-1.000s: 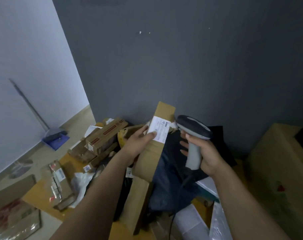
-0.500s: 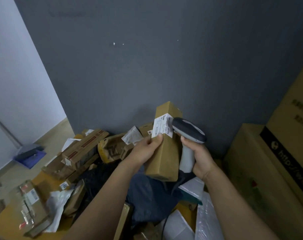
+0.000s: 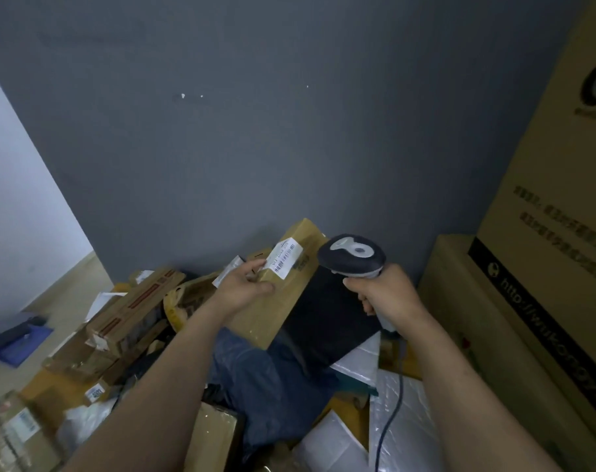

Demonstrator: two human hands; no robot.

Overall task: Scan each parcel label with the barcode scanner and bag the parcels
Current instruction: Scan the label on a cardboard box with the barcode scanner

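parcels litter the floor by a grey wall; left fingers grasp a box, right fingers the scanner.

Matt cardboard parcel, paper label

Long brown cardboard parcel held tilted above the pile, white barcode label near top end; grey-black barcode scanner just right, upright, cabled.
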